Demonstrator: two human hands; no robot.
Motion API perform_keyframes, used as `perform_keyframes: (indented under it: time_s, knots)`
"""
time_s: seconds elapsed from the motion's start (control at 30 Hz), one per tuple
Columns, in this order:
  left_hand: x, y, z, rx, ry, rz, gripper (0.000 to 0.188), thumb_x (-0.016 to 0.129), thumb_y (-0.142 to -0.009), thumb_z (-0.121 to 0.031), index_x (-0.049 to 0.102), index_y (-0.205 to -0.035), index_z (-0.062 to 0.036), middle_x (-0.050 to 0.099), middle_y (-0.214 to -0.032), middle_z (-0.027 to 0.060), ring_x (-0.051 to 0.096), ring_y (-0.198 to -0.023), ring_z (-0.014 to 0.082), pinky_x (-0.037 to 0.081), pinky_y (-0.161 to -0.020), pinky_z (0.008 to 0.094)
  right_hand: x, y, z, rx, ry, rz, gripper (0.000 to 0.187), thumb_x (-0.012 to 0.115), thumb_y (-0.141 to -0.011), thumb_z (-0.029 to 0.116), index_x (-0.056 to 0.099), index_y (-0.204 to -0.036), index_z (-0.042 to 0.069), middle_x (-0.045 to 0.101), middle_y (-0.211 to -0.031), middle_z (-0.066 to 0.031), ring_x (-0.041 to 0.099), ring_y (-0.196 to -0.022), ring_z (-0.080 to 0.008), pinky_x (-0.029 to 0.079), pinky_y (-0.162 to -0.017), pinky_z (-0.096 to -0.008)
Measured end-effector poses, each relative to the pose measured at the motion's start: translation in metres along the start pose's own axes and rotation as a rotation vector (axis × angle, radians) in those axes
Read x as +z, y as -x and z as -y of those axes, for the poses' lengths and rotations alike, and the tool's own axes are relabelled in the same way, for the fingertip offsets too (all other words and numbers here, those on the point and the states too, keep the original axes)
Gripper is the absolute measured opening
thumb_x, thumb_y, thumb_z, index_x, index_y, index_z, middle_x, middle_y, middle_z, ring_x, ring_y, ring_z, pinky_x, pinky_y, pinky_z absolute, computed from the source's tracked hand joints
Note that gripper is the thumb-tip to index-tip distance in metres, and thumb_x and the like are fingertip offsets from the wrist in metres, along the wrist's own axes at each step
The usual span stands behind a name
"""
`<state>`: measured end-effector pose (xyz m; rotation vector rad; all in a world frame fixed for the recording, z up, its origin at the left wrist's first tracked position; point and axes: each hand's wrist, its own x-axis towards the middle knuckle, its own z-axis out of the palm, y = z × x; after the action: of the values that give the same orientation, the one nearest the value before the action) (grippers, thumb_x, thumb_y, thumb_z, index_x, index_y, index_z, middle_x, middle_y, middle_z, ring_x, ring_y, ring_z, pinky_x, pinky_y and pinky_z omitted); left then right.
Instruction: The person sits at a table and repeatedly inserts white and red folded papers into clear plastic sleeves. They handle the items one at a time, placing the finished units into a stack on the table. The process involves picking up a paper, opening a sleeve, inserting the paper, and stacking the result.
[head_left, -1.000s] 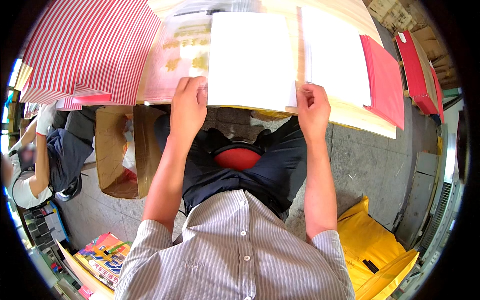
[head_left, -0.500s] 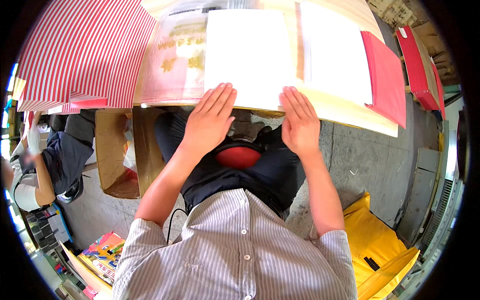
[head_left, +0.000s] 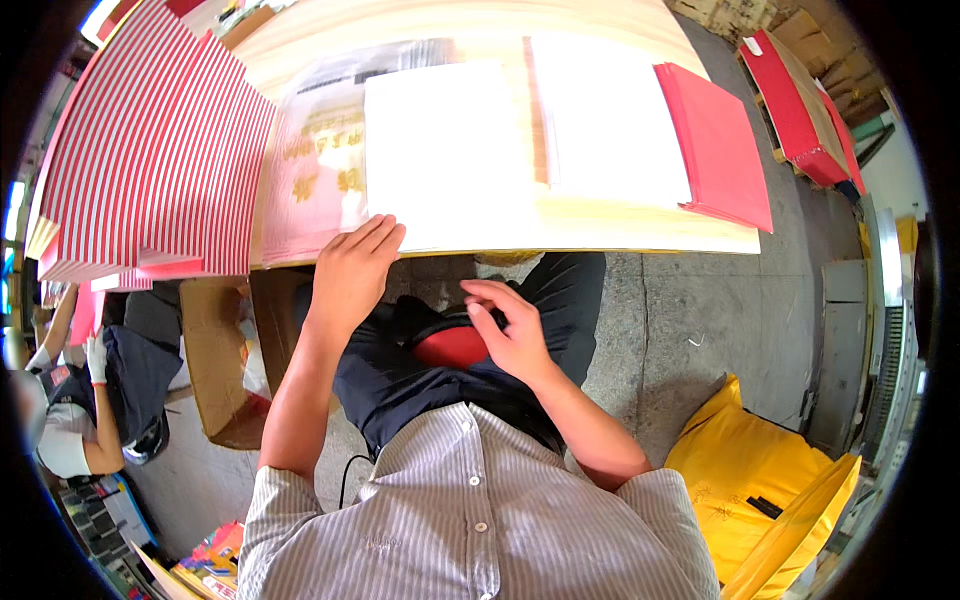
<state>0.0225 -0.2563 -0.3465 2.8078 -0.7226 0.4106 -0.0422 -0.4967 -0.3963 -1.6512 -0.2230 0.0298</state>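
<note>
My left hand (head_left: 355, 275) lies with outstretched fingers at the table's front edge, fingertips at the near left corner of a bright white sheet or stack of paper (head_left: 445, 150). Beside that paper, on its left, is a stack of clear plastic bags (head_left: 318, 165) with gold print. In front of the table edge and above my lap, my right hand (head_left: 508, 325) is held in the air. Its fingers are loosely bent, the thumb stands apart, and nothing shows in it. Another white stack (head_left: 610, 120) and pink-red folders or sheets (head_left: 715, 145) are on the right.
Red-and-white striped sheets (head_left: 160, 150) are piled high at the left of the wooden table (head_left: 640, 230). Below stands an open cardboard box (head_left: 220, 370). A yellow bag (head_left: 750, 490) is at lower right, red-topped stacks (head_left: 795, 110) at far right. Another person (head_left: 90, 390) sits at left.
My right hand has left the white paper's near edge and come back toward my body, moving left. My left hand stays at the paper's left corner. The whole view has shifted.
</note>
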Motion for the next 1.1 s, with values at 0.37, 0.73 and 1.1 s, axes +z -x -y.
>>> perform_keyframes:
  time_s: [0.37,0.73,1.1]
  knots:
    - [-0.002,-0.015,-0.002,0.030,0.010,-0.244,0.034,0.060,-0.075,0.004,0.069,-0.107,-0.0052,0.071,-0.113,0.0083,0.068,-0.109,0.0231,0.058,-0.082,0.0371,0.009,-0.094,0.044,0.582,-0.792,-0.184,0.037,0.058,-0.102,0.026,0.059,-0.112,-0.010,0.068,-0.101,-0.0187,0.071,-0.080,-0.0253,0.060,-0.064,-0.0323]
    - [0.026,0.010,0.012,-0.295,0.186,-0.293,0.035,0.066,-0.087,-0.006,0.065,-0.122,-0.0038,0.066,-0.126,0.0118,0.067,-0.106,0.0314,0.056,-0.084,0.0408,-0.003,-0.110,0.041,0.455,-0.703,-0.290,0.028,0.054,-0.099,0.009,0.052,-0.120,-0.010,0.068,-0.098,-0.0200,0.071,-0.074,-0.0271,0.061,-0.061,-0.0359]
    - [0.030,0.011,0.008,-0.198,0.094,-0.292,0.019,0.066,-0.090,-0.011,0.073,-0.106,-0.0049,0.071,-0.116,0.0115,0.066,-0.113,0.0281,0.056,-0.089,0.0382,-0.050,-0.119,0.091,0.207,-0.753,-0.254,0.022,0.062,-0.096,0.010,0.061,-0.104,-0.011,0.069,-0.091,-0.0198,0.071,-0.077,-0.0289,0.062,-0.069,-0.0398]
